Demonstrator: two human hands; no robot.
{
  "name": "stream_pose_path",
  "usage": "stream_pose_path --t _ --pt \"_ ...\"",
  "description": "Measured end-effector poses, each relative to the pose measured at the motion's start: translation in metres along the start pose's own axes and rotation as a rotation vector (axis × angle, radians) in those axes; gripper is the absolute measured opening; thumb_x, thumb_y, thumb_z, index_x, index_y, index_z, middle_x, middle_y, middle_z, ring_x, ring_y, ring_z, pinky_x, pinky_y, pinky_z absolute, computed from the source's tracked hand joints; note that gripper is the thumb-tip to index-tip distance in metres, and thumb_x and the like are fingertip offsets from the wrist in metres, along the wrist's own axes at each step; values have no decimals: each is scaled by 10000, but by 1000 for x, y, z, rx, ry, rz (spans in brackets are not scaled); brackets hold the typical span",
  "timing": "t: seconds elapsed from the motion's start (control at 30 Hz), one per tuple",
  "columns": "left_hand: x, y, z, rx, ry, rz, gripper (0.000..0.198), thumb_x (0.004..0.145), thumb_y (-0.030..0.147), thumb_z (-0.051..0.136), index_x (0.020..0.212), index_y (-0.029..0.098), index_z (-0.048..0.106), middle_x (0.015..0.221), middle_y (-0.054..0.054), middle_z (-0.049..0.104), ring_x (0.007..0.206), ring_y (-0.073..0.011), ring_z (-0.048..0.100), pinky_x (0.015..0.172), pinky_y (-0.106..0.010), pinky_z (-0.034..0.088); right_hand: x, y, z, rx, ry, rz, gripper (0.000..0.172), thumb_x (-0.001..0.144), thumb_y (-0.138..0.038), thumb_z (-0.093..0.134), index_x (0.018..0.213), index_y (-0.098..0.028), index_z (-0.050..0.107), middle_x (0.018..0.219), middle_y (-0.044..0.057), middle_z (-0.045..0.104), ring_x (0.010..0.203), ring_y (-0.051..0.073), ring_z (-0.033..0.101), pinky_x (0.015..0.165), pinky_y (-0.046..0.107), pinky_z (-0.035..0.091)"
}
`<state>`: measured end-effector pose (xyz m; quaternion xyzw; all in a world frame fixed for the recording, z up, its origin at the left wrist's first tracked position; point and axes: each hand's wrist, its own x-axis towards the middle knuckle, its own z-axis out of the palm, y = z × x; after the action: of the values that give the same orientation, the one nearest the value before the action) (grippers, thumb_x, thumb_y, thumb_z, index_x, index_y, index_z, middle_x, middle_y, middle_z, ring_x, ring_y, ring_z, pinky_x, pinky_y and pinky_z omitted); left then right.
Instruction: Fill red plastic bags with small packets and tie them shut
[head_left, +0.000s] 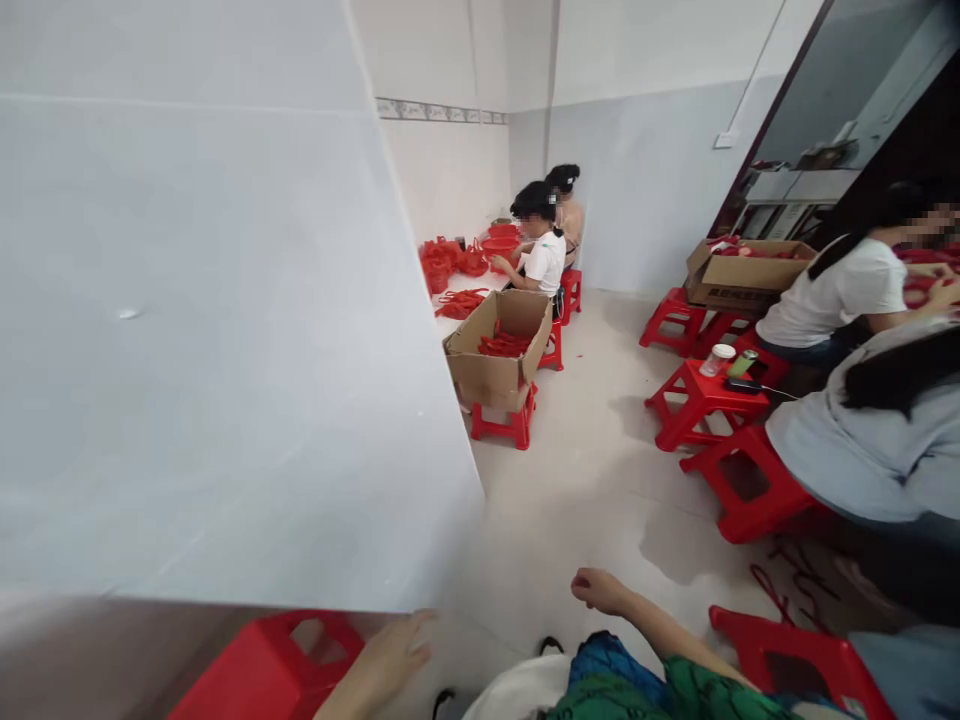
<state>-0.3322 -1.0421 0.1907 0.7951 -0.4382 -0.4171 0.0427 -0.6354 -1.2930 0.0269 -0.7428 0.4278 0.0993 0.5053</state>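
My left hand is low in the picture, with its fingers stretched out and slightly blurred. It is near the lower corner of a large pale panel and beside a red plastic stool. No object shows in that hand. To the right, my right hand hangs over the floor, its fingers curled in loosely, and nothing can be seen in them. Below it are a green and blue patterned garment and the tips of dark shoes.
Ahead, an open cardboard box of red strips stands on a stool, near two seated people. Pale floor runs between them and more seated people at right. A red stool there bears a cup and bottle; red cords lie nearby.
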Motion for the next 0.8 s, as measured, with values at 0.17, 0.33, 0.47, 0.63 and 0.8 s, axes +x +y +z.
stream_pose_path --t 0.17,0.33,0.47,0.63,0.8 --pt "126 112 -32 -66 -138 66 619 881 477 446 1414 178 541 1126 -97 698 1006 -241 644 914 -338 483 82 27 -129 84 -47 12 154 839 -237 515 869 -175 653 823 45 712 769 168 691 616 230 442" --pt "265 158 -87 -23 -118 80 603 846 441 521 1374 155 578 1224 -125 673 1098 -273 629 975 -360 460 224 7 -248 169 -37 -63 275 882 -364 500 1034 -183 640 1014 75 717 897 184 689 692 260 481" --pt "409 191 -161 -186 -73 142 563 860 432 526 1354 168 588 1204 -107 692 1068 -246 650 958 -337 477 344 -36 -354 209 -8 -138 322 846 -417 532 1029 -183 657 975 71 723 851 197 687 714 300 501" --pt "569 265 -301 -497 61 247 525 860 501 576 1271 181 636 1123 -99 719 1061 -242 653 953 -346 496 473 -106 -504 191 52 -206 349 806 -467 590 988 -184 684 874 70 729 801 217 680 742 348 520" --pt "700 324 -442 -971 317 249 494 877 531 588 1238 197 640 1167 -109 698 1088 -236 652 963 -373 515 621 -205 -651 159 150 -330 394 919 -496 487 1087 -178 647 1051 97 723 933 209 688 853 355 531"
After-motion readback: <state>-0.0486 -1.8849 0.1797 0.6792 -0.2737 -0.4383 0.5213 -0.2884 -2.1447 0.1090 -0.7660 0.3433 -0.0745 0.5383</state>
